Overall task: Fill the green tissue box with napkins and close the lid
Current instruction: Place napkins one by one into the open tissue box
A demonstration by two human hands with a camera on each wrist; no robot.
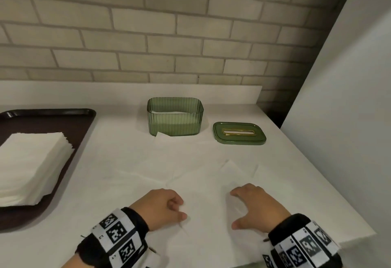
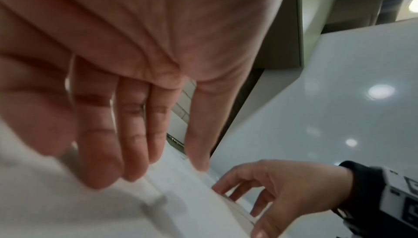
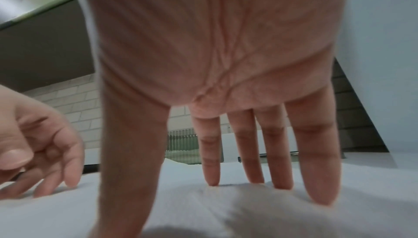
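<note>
White napkin [image 1: 208, 214] | left hand [image 1: 160, 208] — loosely curled, fingertips down | right hand [image 1: 259, 206] — splayed, pressing

Left hand [image 1: 160, 206] loosely curled, right hand [image 1: 257, 205] splayed, fingers [image 3: 316, 170] pointing down, side by side

Looks like a café/canteen service counter, i.e. food-service rather than a home. Evidence: dark brown plastic serving tray [image 1: 53, 111] w/ a thick stack of white paper napkins [image 1: 31, 162]; white countertop [image 1: 114, 132] w/ low upstand [image 1: 127, 92] at the back; pale brick-tile wall [image 1: 148, 35] behind; green tissue box [image 1: 175, 123] on the counter. Round recessed ceiling spots [image 2: 381, 91] show in left wrist view.
</note>
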